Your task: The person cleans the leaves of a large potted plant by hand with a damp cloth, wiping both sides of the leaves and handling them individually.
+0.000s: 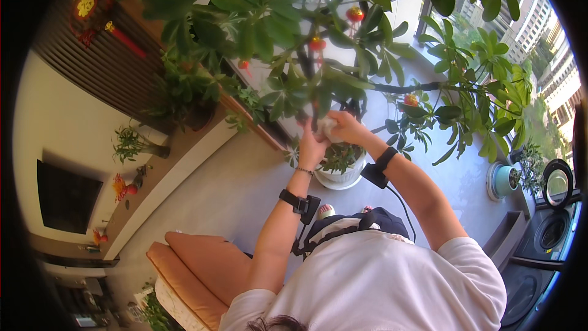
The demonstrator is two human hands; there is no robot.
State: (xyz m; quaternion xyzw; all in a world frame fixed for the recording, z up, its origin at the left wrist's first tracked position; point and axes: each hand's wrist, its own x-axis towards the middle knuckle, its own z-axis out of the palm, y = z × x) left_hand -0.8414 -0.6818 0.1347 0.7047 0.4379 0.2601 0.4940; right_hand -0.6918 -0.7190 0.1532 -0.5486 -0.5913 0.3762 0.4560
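Note:
A tall leafy potted plant [285,30] spreads in front of me, hung with small red lantern ornaments [354,14]. Both hands meet low among its branches. My right hand [347,127] comes in from the right, its fingers closed on a crumpled white cloth [326,126] pressed by a dark stem. Just beside it, my left hand [313,145] is closed around the same stem, touching the cloth's left side. Leaves and the hands partly hide the grip. Below them stands the white plant pot [340,178] on its saucer.
An orange-brown cushioned seat [205,270] is behind me on the left. Further left are a long ledge [177,175] with plants and a wall-mounted screen [68,197]. A pale blue pot [504,179] and front-loading machines [545,233] stand at right, near the window.

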